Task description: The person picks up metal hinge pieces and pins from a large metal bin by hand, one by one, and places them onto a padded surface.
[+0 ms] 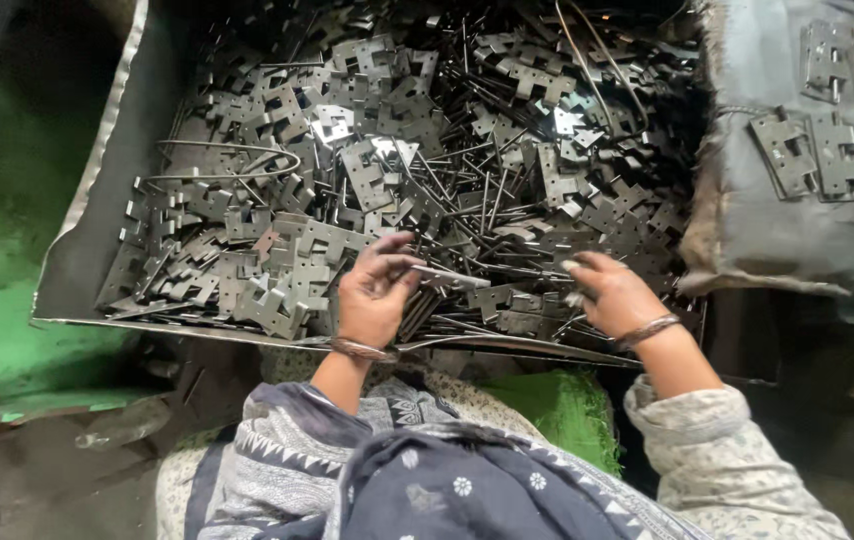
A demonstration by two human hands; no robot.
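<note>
A thin metal pin [450,275] lies nearly level, its long axis running left to right, pinched at its left end by the left hand [375,290] near the tray's [97,170] front edge. The right hand [612,292], fingers curled downward, rests on the heap of hinge plates [367,170]; whether it grips anything cannot be told. Two assembled hinges [807,155] lie on grey cloth [767,225] beside the tray's right edge.

Hinge plates [367,180]: stamped sheet metal, dull grey, with bright glints at 12 o'clock of the heap. Pins [487,200]: thin steel rod, smooth, semi-glossy. Tray [97,200]: dark sheet metal, matt, bright along its worn rim. Plate [447,276] pinched in the left hand [377,290]: bare metal, pale sheen. Bangles at both wrists: metal, dulled. Right hand [612,290]: fingers darkened with grime. Padded cloth [747,220] at 3 o'clock: grey, coarse, frayed, stained. Sleeves: printed woven cloth, matt. Green fabric [567,410] at 6 o'clock: rough, fuzzy
</note>
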